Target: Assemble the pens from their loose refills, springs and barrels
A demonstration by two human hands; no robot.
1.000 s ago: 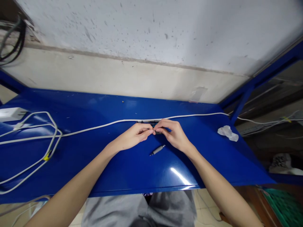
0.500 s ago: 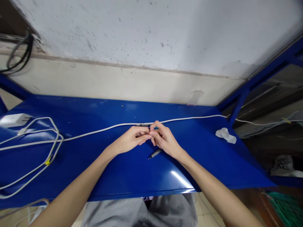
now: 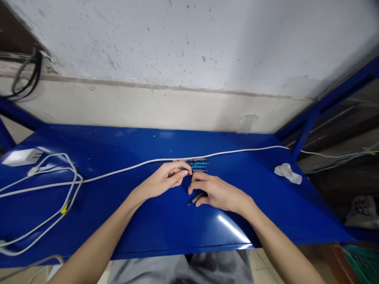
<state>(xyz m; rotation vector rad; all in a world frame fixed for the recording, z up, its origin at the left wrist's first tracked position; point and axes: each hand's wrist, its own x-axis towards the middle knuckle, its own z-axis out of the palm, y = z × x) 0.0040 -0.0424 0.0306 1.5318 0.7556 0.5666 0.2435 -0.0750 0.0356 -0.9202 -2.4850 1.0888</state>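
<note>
My left hand point(image 3: 169, 178) is closed in a pinch, with a thin dark bit showing at the thumb and forefinger; what it is I cannot make out. Just beyond these fingertips, a row of blue and grey pens point(image 3: 200, 163) with thin metal tips lies beside the white cable point(image 3: 233, 151); their left ends are partly behind my left hand. My right hand point(image 3: 216, 191) is open, its thumb and fingers apart around a separate grey pen point(image 3: 197, 198) on the blue tabletop point(image 3: 166, 225). Part of that pen is hidden under the hand.
On the left lie a white plug adapter point(image 3: 22, 157) and looped white cables with a yellow tie point(image 3: 64, 208). A crumpled clear plastic piece point(image 3: 288, 173) sits to the right. A wall point(image 3: 166, 104) runs along the back, and blue metal frame bars point(image 3: 308, 126) rise at both ends.
My hands, together before, have parted. The right one has moved down and right, opening around the separate pen. The blue and grey pens behind now show more fully.
</note>
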